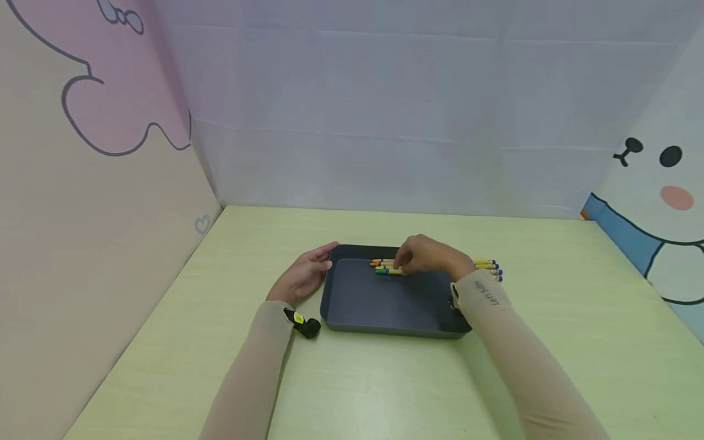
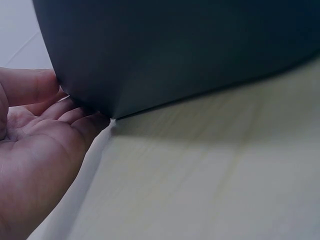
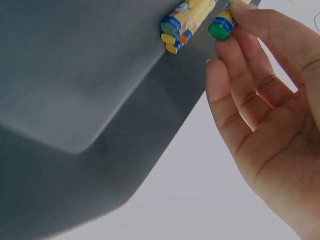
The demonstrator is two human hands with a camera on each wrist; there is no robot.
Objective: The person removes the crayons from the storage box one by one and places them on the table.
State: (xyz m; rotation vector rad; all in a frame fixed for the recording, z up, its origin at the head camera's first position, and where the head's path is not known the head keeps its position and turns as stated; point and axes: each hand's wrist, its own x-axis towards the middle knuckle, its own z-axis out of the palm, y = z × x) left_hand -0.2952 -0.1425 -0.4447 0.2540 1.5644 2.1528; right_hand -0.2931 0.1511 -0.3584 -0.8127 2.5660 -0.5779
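The left hand (image 1: 305,275) lies open against the tray (image 1: 385,305) corner; the right hand (image 1: 426,256) pinches a green-capped marker (image 3: 220,27) inside the tray

One dark tray (image 1: 385,305) sits at centre frame; two hands work at it, with two clusters of yellow markers, too small to count.

A pale green bench inside a cartoon-papered booth

A light green wood-grain bench (image 1: 550,354) is filling the lower view, backed by a plain white wall (image 1: 396,110). A pink cartoon shape (image 1: 126,79) is showing on the left panel, with a small heart outline (image 1: 202,225) low beside it; a white cartoon figure (image 1: 668,201) with a blue scarf is showing on the right.
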